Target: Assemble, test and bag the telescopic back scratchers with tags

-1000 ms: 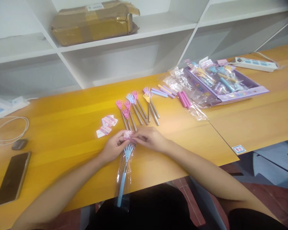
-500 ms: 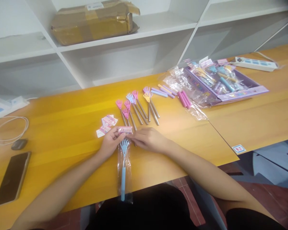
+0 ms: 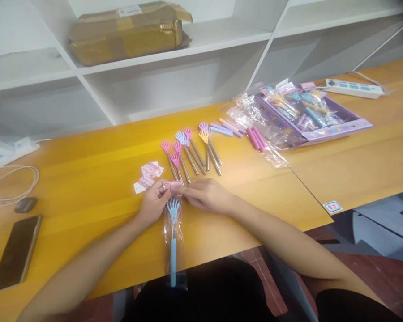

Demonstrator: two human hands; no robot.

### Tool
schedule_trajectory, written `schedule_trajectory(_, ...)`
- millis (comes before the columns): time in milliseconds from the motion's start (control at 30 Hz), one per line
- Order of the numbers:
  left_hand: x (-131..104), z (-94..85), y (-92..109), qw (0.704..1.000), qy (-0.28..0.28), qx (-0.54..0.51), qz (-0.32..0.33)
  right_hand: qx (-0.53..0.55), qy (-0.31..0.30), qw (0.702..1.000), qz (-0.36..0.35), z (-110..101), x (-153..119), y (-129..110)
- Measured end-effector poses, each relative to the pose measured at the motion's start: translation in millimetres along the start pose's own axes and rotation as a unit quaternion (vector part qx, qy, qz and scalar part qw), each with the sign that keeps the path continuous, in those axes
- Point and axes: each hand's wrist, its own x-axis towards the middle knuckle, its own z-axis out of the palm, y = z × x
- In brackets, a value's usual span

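Note:
A blue back scratcher (image 3: 173, 250) lies inside a clear plastic bag (image 3: 180, 232), its handle end reaching over the table's front edge. At the bag's top is a pink header card (image 3: 172, 184). My left hand (image 3: 153, 202) pinches the card's left side between thumb and fingers. Against the card's lower right, the fingers of my right hand (image 3: 208, 195) are pressed together on the card and bag top. Just beyond my hands lie several unbagged back scratchers with metal rods, among them a pink one (image 3: 165, 146) and a yellow one (image 3: 204, 136). Pink cards (image 3: 151, 170) are piled beside my left hand.
Loose coloured handle sleeves (image 3: 257, 138) lie behind to the right. A purple display box (image 3: 339, 129) holds bagged scratchers, with plastic bags beside it. A phone (image 3: 16, 252), a mouse (image 3: 25, 204) and a cable are at left. Power strips (image 3: 354, 88) and shelves (image 3: 174, 71) stand behind.
The header card has tilted and looks narrower, and my right fingers have shifted along its lower edge. The bagged scratcher has moved slightly toward me. The view has shifted a little.

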Motion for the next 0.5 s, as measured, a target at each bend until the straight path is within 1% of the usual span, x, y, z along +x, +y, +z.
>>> schedule_trajectory(133, 0.6, -0.8, -1.3, 1.0, -0.012, -0.013, 0.004, 0.005, -0.008, 1.0, 0.001, -1.0, 0.3, 0.0)
schedule_trajectory(233, 1.2, -1.1, -1.0, 1.0, -0.019, -0.018, 0.012, 0.01, -0.029, 1.0, 0.002, -1.0, 0.1, -1.1)
schedule_trajectory(367, 0.4, -0.2, 2.8, 0.999, -0.003, -0.014, 0.033, 0.013, -0.055, 0.998, 0.017, -0.5, -0.8, -1.3)
schedule_trajectory(500, -1.0, 0.6, 4.9, 0.999, 0.001, -0.014, 0.032, 0.033, -0.062, 0.997, 0.034, -1.2, -1.0, -0.1)
